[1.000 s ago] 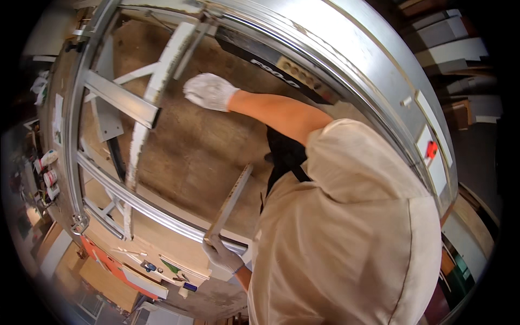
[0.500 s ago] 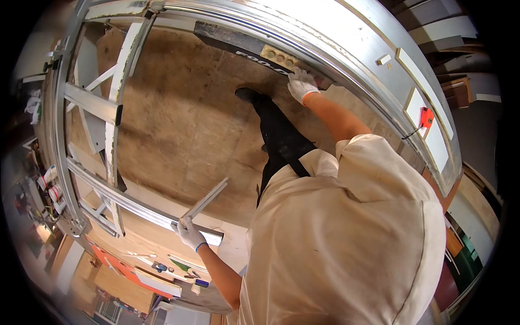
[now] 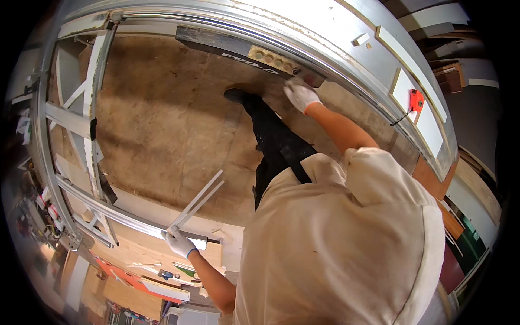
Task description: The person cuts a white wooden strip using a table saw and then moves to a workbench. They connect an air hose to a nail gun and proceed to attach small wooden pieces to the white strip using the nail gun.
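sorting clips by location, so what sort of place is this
Probably a woodworking or panel-cutting workshop: there is a wide silver metal machine table, a long black panel with a tan strip of round buttons, and flat white and brown boards stored along the right side.

The left grip [image 3: 181,242] hides the lower ends of the pale strips [image 3: 197,197]. Clutter [image 3: 50,212] at far left blurs; the lower edge cuts off the shirt [image 3: 336,244].

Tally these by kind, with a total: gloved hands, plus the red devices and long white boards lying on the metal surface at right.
Gloved hands: 2 (left hand, right hand)
Red device: 1
Long white boards: 2
Total: 5
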Motion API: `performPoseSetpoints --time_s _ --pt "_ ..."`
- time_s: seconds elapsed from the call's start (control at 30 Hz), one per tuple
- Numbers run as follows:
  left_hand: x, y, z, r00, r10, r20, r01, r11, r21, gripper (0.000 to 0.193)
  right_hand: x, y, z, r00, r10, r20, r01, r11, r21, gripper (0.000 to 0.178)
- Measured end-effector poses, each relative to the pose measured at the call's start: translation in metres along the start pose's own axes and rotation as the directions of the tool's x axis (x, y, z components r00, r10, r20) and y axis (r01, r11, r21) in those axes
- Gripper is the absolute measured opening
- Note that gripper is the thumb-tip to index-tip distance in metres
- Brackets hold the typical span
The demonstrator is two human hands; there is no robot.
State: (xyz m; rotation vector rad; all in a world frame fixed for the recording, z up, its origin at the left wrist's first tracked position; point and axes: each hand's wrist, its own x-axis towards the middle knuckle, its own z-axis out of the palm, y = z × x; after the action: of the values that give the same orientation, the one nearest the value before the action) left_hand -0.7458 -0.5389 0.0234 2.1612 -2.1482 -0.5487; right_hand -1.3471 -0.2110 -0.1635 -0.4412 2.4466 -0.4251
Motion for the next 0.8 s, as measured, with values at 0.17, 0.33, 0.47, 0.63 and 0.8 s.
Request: performPoseSetpoints --time_s 0.17,0.33,0.47,0.63,0.8 --pt "0.002 -0.035 0.011 0.995 0.046 -0.089 -0.052 0.997 -0.065 0.037 -0.007 0.206 0.058 0.888 0.358 0.289 -0.242 0.898 -0.369 0.069" --pt "0.008 -0.017 -0.003 0.995 -0.032 -0.091 0.019 0.99 -0.138 0.033 -0.009 0.328 0.071 0.807 0.576 0.131 -0.521 0.589 0.618 0.066" --pt "-0.007 -0.034 -0.002 0.993 0.026 -0.119 -0.021 0.999 0.044 0.042 0.007 0.36 0.068 0.74 0.67 0.049 0.22 -0.311 0.925 0.064" --pt "0.013 -0.032 0.013 0.982 0.103 -0.155 -0.092 0.993 0.078 0.048 -0.003 0.382 0.064 0.819 0.541 -0.191 0.268 -0.067 0.961 0.067" --pt "0.045 -0.055 0.012 0.969 0.131 -0.209 -0.116 0.99 0.084 0.053 -0.003 0.388 0.06 0.773 0.628 -0.09 0.171 -0.07 0.983 0.063"
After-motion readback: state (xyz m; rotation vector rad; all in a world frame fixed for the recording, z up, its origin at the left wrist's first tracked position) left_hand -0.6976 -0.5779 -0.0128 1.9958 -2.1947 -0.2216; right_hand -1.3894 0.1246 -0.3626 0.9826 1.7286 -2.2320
